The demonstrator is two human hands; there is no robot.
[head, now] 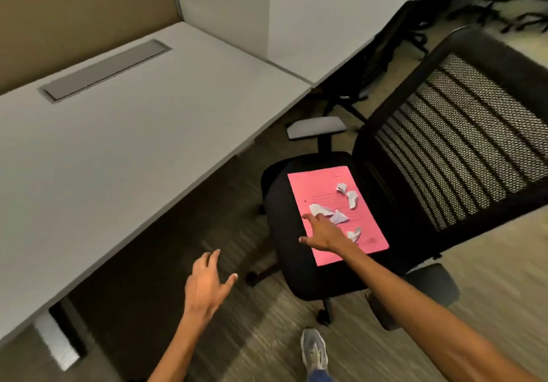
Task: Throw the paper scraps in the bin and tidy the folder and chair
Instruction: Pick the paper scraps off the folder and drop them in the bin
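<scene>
A black office chair [299, 266] with a mesh back stands turned away from the desk. On its seat lies a pink folder [314, 186], and several crumpled white paper scraps [351, 197] are scattered over the folder. My right hand [321, 232] hovers over the folder's near left part, fingers spread, fingertips close to a scrap, holding nothing. My left hand [207, 285] hangs open above the carpet to the left of the chair, also with nothing in it. No bin is in view.
A long grey desk [124, 132] with a cable flap runs along the left, a second desk [320, 28] behind a divider panel. Other black chairs [394, 40] stand at the back right. My shoe [314, 350] is on the carpet near the chair's base.
</scene>
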